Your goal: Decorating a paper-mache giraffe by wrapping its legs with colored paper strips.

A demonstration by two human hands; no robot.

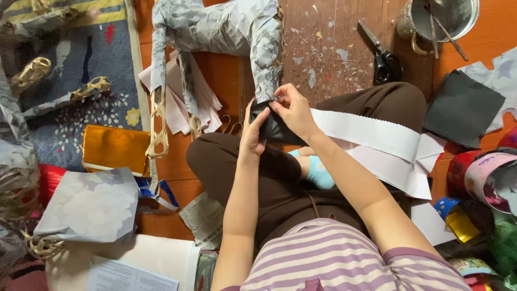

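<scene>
We sit cross-legged on an orange floor (221,75), looking down past a striped shirt (344,258) and brown trousers (269,178). Both our hands meet at the lower end of one leg (267,59) of a paper-covered figure (215,24), a bamboo frame wrapped in grey patterned paper. Our left hand (251,134) is partly closed, palm and fingers pressed against a piece of black paper (272,126) from the left, supporting it under the leg tip. Our right hand (293,110) is curled, thumb and fingertips pinching the top edge of the black paper right where it touches the leg end. The black paper sits between the two hands, just above our knee, wrapped around the foot of the leg as far as we can tell. A white strip (371,132) with a zigzag edge lies across our right thigh, running off to the right. Scissors (381,54) rest on the floor well beyond the right hand, near a metal pot (447,16) with sticks in it. A black sheet (463,108) lies to the far right. A stack of pinkish sheets (183,105) lies under the figure; gold foil (116,148) and grey paper (89,205) lie to the left.
</scene>
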